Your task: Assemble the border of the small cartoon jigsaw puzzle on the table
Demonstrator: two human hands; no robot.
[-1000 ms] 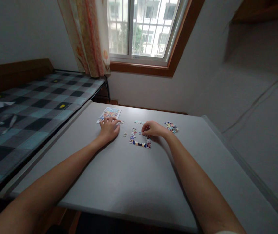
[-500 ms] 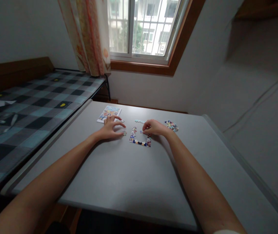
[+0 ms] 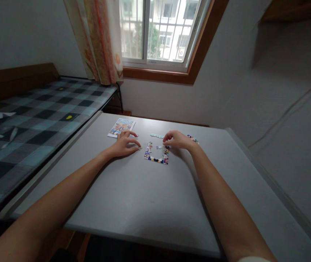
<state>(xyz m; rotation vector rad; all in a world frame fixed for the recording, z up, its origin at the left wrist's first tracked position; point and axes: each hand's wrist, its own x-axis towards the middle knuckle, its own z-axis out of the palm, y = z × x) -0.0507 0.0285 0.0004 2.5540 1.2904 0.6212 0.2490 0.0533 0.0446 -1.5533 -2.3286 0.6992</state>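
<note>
A partly assembled jigsaw puzzle (image 3: pixel 157 160) lies on the table as a U-shaped border, with a small loose puzzle piece (image 3: pixel 159 147) inside it. My left hand (image 3: pixel 125 144) rests left of the border, thumb and index finger closed on a small puzzle piece at their tips; the other fingers are stretched out. Over the border's upper right side hovers my right hand (image 3: pixel 177 140), its thumb and curved fingers slightly apart with nothing visible between them. Beyond the opening lies a pale blue strip of joined pieces (image 3: pixel 157 136).
A pile of loose puzzle pieces (image 3: pixel 193 138) sits behind my right wrist, partly hidden. The printed picture sheet (image 3: pixel 121 126) lies at the back left. A bed with a checked cover (image 3: pixel 49 109) adjoins the white table (image 3: pixel 133 196) on the left; a window is ahead.
My right hand has left the loose piece inside the border and moved slightly up and right, covering more of the pile. My left index finger has come down toward the thumb at the small piece.
</note>
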